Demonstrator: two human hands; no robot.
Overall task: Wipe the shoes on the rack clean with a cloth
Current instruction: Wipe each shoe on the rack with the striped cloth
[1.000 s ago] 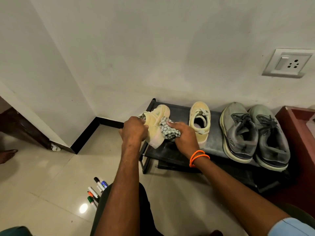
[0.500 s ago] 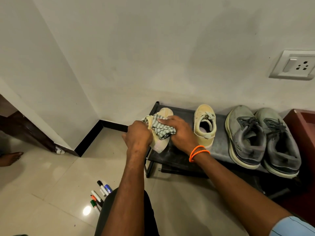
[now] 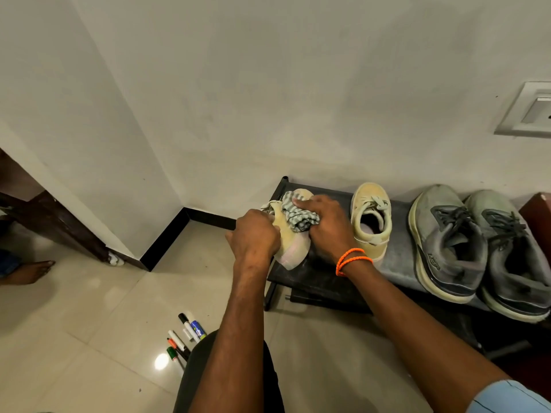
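A pale yellow shoe (image 3: 291, 247) is held on its side over the left end of the black rack (image 3: 316, 275). My left hand (image 3: 255, 236) grips it from the left. A green striped cloth (image 3: 298, 214) lies against the shoe's upper side, pressed there by my right hand (image 3: 328, 225), which wears an orange wrist band. The matching yellow shoe (image 3: 371, 219) stands upright on the rack just to the right. Two grey sneakers, one (image 3: 447, 242) beside the other (image 3: 512, 251), fill the rack's right end.
The rack stands against a white wall near a corner with black skirting (image 3: 167, 242). Several markers (image 3: 185, 335) lie on the tiled floor by my knee. A bare foot of another person (image 3: 28, 271) shows at far left. A wall socket (image 3: 527, 111) is at upper right; red-brown furniture (image 3: 536, 213) adjoins the rack.
My right hand has slid the cloth up along the shoe toward its toe end. The camera has shifted left and down a little.
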